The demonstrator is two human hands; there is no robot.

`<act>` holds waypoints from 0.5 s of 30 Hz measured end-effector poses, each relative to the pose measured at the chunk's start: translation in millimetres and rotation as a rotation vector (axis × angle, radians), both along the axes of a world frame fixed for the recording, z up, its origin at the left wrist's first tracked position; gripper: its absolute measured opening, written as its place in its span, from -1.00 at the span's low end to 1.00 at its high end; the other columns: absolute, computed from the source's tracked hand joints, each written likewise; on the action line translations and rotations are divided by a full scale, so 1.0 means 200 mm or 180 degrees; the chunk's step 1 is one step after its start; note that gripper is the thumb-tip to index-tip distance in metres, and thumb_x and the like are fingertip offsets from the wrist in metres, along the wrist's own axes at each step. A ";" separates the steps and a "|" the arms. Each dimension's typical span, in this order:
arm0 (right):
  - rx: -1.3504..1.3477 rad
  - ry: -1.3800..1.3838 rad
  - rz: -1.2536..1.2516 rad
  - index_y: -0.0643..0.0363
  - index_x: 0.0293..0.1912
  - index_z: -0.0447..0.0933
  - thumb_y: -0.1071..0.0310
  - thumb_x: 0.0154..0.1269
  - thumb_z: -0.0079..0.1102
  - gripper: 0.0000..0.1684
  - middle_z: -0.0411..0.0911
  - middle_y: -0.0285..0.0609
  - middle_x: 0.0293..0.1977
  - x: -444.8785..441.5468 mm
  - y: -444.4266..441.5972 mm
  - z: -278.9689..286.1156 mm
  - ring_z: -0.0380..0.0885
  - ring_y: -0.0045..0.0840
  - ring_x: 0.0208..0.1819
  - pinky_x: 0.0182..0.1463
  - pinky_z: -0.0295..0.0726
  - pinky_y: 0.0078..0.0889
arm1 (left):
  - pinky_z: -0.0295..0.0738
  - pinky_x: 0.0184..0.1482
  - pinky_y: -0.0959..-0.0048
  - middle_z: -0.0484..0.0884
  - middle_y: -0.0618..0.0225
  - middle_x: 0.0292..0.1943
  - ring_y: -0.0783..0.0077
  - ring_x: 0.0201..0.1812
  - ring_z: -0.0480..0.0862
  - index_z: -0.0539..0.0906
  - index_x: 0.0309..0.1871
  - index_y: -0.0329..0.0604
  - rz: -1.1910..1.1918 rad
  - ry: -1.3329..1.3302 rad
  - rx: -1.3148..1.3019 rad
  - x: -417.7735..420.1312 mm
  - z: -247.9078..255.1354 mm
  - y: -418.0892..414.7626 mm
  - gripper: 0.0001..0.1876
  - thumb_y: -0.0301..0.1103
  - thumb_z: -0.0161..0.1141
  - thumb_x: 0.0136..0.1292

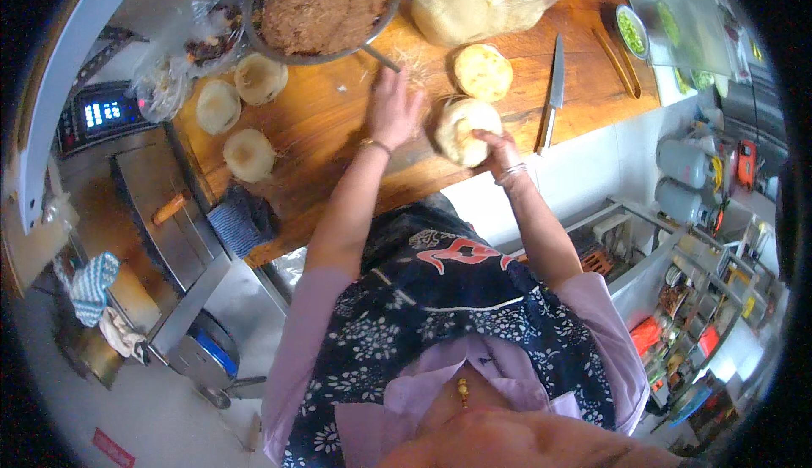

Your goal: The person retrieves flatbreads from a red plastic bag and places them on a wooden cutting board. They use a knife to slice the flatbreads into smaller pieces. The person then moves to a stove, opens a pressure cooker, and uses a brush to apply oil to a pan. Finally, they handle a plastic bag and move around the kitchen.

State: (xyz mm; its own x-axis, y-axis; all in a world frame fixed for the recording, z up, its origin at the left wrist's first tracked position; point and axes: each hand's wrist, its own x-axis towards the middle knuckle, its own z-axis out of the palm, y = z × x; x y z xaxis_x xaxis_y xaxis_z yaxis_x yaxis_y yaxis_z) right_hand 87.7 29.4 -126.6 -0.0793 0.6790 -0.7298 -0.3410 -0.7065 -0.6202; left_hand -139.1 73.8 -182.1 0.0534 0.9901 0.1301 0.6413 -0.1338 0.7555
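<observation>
My right hand (499,149) grips the edge of a round flatbread (468,132) low over the wooden worktop. Another round flatbread (483,73), more yellow, lies just beyond it. My left hand (394,110) is blurred and spread over the board, near the handle (382,58) of a large metal pan (327,60) filled with brown shredded filling (325,6). Pale shreds (415,70) are scattered beside that hand. I see nothing held in it. Several round doughs or breads, one of them (249,155) nearest me, rest on the left part of the board.
On the right lie a knife (556,81) and wooden tongs (618,65), near a bowl of chopped greens (632,32). A plastic bag of flatbreads (479,8) stands at the back. A folded cloth (240,227) sits at the left front corner, beside a metal griddle station (165,182).
</observation>
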 end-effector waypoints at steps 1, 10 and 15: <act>-0.0228 -0.0145 0.0140 0.32 0.16 0.39 0.49 0.09 0.30 -0.40 0.58 -0.06 -0.02 -0.02 -0.02 -0.01 0.58 -0.32 0.01 0.08 0.61 -0.21 | 0.12 0.38 0.03 0.27 -0.21 0.31 -0.15 0.35 0.23 0.39 0.22 -0.34 0.0307 -0.0028 -0.0085 -0.05 0.03 0.00 -0.52 -0.23 0.11 0.32; 0.2698 -0.3599 0.1206 0.20 0.11 0.49 0.26 0.16 0.31 -0.48 0.55 0.03 -0.04 0.10 0.12 -0.04 0.52 -0.11 0.03 0.13 0.50 -0.20 | 0.23 0.28 0.11 0.38 -0.07 0.19 -0.07 0.23 0.35 0.46 0.12 -0.31 0.1319 -0.0360 -0.0140 -0.43 -0.08 -0.36 -0.62 -0.26 0.14 0.33; 0.0705 -0.5483 0.1815 0.10 0.28 0.22 0.22 0.07 0.30 -0.21 0.45 0.25 -0.10 0.67 0.09 -0.21 0.48 0.03 0.01 0.02 0.51 -0.05 | 0.08 0.35 -0.05 0.22 -0.06 0.35 -0.13 0.34 0.20 0.34 0.27 -0.24 0.0150 0.1181 -0.0012 -0.15 0.22 -0.34 -0.26 -0.10 0.37 0.06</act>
